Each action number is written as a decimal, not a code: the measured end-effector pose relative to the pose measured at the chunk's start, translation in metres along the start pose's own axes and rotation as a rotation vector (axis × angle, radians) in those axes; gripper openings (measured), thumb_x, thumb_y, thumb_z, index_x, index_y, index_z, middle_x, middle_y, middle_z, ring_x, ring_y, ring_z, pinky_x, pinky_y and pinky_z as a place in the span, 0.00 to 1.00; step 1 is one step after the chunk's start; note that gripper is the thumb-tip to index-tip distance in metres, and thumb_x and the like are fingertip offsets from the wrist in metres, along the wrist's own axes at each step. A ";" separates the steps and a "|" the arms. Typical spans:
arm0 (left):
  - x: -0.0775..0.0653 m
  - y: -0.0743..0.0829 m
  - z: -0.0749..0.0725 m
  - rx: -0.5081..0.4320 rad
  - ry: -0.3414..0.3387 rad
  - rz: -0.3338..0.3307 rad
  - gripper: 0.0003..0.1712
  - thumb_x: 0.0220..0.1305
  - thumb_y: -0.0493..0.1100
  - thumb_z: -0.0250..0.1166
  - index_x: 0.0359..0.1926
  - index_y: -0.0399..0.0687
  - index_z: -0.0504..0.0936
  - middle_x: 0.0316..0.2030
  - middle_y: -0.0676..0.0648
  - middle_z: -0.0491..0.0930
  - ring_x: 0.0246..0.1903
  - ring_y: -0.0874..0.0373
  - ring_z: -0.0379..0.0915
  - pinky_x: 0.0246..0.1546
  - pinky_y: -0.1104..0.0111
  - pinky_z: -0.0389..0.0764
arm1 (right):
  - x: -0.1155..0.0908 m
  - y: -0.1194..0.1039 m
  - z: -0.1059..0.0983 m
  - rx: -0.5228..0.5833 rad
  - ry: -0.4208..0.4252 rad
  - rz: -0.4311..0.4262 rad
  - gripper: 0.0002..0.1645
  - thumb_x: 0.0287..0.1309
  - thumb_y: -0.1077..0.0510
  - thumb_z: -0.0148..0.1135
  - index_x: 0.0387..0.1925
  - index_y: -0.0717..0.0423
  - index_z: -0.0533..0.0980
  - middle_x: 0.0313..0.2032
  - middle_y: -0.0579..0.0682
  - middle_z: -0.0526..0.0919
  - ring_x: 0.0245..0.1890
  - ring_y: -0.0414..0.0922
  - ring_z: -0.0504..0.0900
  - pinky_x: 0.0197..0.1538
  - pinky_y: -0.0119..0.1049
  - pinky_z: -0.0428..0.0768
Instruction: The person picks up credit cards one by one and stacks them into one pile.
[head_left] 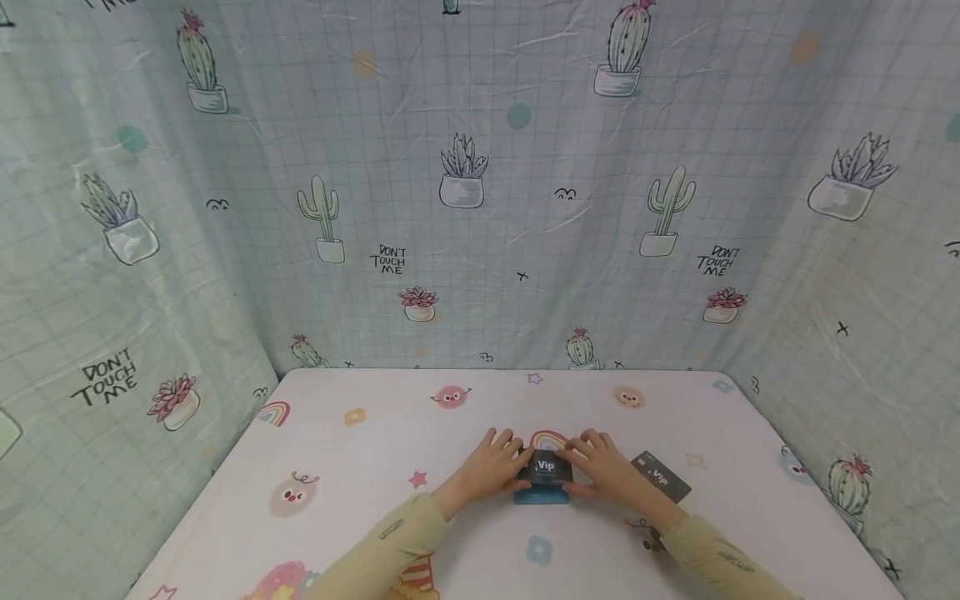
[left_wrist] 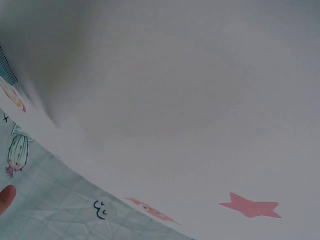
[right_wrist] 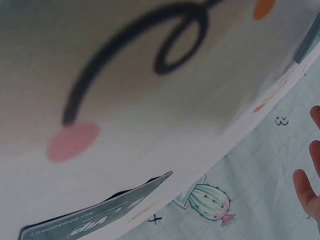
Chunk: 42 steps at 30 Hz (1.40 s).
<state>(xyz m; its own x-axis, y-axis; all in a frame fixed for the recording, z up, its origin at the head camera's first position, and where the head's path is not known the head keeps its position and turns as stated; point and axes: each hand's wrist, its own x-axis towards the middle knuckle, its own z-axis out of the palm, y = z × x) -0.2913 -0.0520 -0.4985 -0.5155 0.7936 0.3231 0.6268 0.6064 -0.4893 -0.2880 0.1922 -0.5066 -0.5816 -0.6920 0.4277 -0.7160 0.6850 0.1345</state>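
Note:
A black card (head_left: 546, 467) printed "Vip" lies over a blue, flat object (head_left: 542, 495) in the head view, leaving only its near edge showing. My left hand (head_left: 491, 465) grips the left edge with index finger and thumb. Opposite it, my right hand (head_left: 597, 467) holds the right edge the same way. The other fingers of both hands are raised. At the left wrist view's edge appears a teal piece with a finely striped side (left_wrist: 7, 67). In the right wrist view, the striped side (right_wrist: 308, 40) shows at the upper right, with fingertips (right_wrist: 304, 189) below.
A second dark "Vip" card (head_left: 662, 477) lies on the table beside my right forearm, and also shows in the right wrist view. The white table cover (head_left: 360, 467) carries cartoon prints. A cactus-print curtain (head_left: 480, 250) closes off the back and both sides.

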 end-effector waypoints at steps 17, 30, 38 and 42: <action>-0.009 0.004 0.000 -0.022 -0.066 0.035 0.32 0.55 0.68 0.50 0.54 0.57 0.72 0.43 0.55 0.75 0.45 0.58 0.66 0.45 0.63 0.71 | -0.005 -0.005 0.004 0.012 -0.085 -0.017 0.31 0.44 0.38 0.61 0.51 0.44 0.71 0.44 0.40 0.74 0.44 0.41 0.65 0.48 0.42 0.67; -0.012 0.004 0.002 -0.073 -0.078 0.066 0.30 0.55 0.67 0.51 0.53 0.57 0.72 0.43 0.55 0.76 0.45 0.58 0.67 0.45 0.61 0.71 | -0.006 -0.006 0.002 0.030 -0.126 -0.052 0.29 0.47 0.40 0.60 0.51 0.45 0.71 0.44 0.41 0.75 0.45 0.42 0.67 0.49 0.42 0.67; -0.014 0.004 0.002 -0.120 -0.102 0.073 0.30 0.55 0.67 0.52 0.54 0.58 0.72 0.43 0.55 0.76 0.45 0.58 0.66 0.47 0.61 0.71 | -0.005 -0.008 0.001 0.030 -0.200 -0.043 0.29 0.49 0.39 0.57 0.53 0.44 0.70 0.46 0.42 0.75 0.48 0.44 0.67 0.52 0.45 0.66; -0.015 0.004 0.001 -0.147 -0.120 0.074 0.30 0.55 0.66 0.53 0.54 0.58 0.71 0.43 0.54 0.77 0.46 0.58 0.66 0.49 0.60 0.71 | -0.004 -0.010 0.000 0.029 -0.204 -0.049 0.29 0.48 0.40 0.58 0.52 0.44 0.70 0.45 0.43 0.75 0.49 0.45 0.68 0.52 0.46 0.66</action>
<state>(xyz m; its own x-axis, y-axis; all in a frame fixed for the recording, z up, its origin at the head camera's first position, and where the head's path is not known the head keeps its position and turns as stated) -0.2819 -0.0614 -0.5063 -0.5252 0.8302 0.1871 0.7396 0.5540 -0.3821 -0.2785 0.1883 -0.5097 -0.6098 -0.7580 0.2316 -0.7544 0.6447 0.1233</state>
